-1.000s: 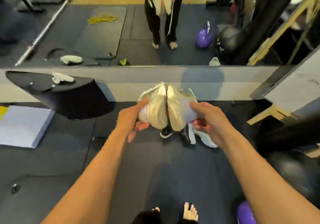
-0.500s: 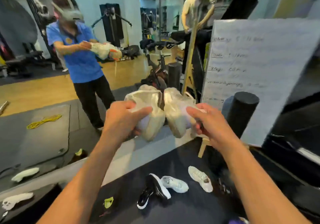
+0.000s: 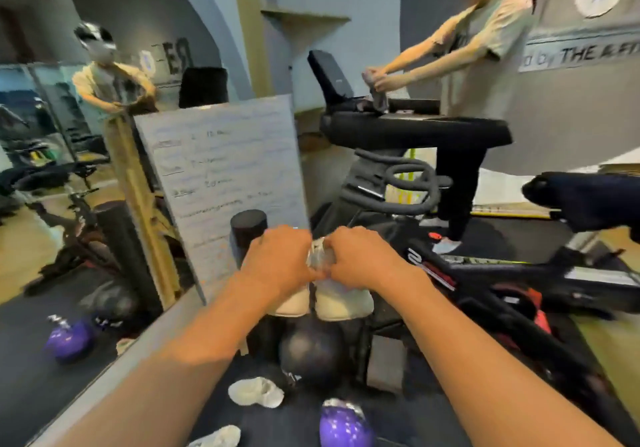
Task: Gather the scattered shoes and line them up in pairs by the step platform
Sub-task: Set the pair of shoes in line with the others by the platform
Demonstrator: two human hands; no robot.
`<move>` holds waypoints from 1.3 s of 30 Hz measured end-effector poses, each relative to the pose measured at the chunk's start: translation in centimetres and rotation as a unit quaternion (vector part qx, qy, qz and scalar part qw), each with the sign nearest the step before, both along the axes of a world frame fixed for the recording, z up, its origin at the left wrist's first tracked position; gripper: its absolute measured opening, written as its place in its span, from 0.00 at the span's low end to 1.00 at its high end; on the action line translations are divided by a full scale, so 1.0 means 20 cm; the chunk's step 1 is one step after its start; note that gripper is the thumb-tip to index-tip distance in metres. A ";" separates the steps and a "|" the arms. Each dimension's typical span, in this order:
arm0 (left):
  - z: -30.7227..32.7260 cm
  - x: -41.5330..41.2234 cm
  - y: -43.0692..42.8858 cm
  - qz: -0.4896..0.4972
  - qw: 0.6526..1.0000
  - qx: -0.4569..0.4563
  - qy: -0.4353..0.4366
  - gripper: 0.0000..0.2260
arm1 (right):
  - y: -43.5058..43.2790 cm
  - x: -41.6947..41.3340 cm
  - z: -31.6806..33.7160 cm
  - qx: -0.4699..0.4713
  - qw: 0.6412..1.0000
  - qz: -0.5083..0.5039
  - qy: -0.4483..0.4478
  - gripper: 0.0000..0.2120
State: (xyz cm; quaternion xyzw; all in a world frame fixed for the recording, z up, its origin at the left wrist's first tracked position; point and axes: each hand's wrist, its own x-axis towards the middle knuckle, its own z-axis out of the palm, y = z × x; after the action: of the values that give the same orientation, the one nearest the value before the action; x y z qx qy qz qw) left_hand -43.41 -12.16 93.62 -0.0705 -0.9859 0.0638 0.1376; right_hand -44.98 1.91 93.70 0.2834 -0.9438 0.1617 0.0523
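My left hand (image 3: 277, 259) grips one cream shoe (image 3: 292, 303) and my right hand (image 3: 363, 259) grips its twin (image 3: 343, 301). The two shoes hang side by side, heels toward me, held up at chest height in front of a whiteboard. Both hands are closed over the shoe tops and touch each other. On the dark floor below lie a white shoe (image 3: 256, 391) and part of another white shoe (image 3: 218, 438) at the bottom edge. The step platform is not in view.
A whiteboard (image 3: 221, 176) on a wooden easel stands ahead, with a black foam roller (image 3: 247, 232) beside it. A dark ball (image 3: 311, 349), purple kettlebell (image 3: 343, 426), exercise bike (image 3: 450, 273) and a person on a treadmill (image 3: 485, 66) crowd the right. A wall mirror fills the left.
My view has swung up and to the right, from the floor by the mirror to the whiteboard and bike. The shoes have turned from soles facing me to hanging below my hands.
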 end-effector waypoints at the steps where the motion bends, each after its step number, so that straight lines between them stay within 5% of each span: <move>1: -0.01 -0.06 0.18 -0.023 0.999 0.017 -0.015 0.23 | 0.21 0.00 -0.01 -0.016 0.999 -0.024 -0.020 0.09; 8: -0.20 -0.30 1.60 -0.235 0.967 0.030 -0.098 0.23 | 1.65 0.09 -0.15 -0.067 0.959 -0.248 -0.119 0.11; 12: -0.29 -0.33 2.37 -0.368 0.922 -0.015 -0.120 0.20 | 2.34 0.24 -0.24 -0.114 0.908 -0.369 -0.162 0.07; 20: -0.39 -0.39 3.69 -0.535 0.823 0.043 -0.186 0.21 | 3.44 0.46 -0.34 -0.224 0.789 -0.540 -0.187 0.13; 32: -0.42 -0.43 5.56 -0.655 0.710 0.045 -0.256 0.19 | 4.91 0.55 -0.37 -0.204 0.654 -0.722 -0.099 0.12; 39: -0.43 -0.42 6.57 -0.672 0.699 0.022 -0.245 0.19 | 5.90 0.55 -0.45 -0.228 0.620 -0.743 -0.101 0.10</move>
State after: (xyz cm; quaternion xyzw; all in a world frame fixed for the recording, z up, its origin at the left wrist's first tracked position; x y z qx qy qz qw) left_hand -51.85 119.31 84.98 -0.7240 -0.6768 -0.0867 -0.1011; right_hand -33.97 119.86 84.64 -0.5542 -0.7648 0.3054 0.1216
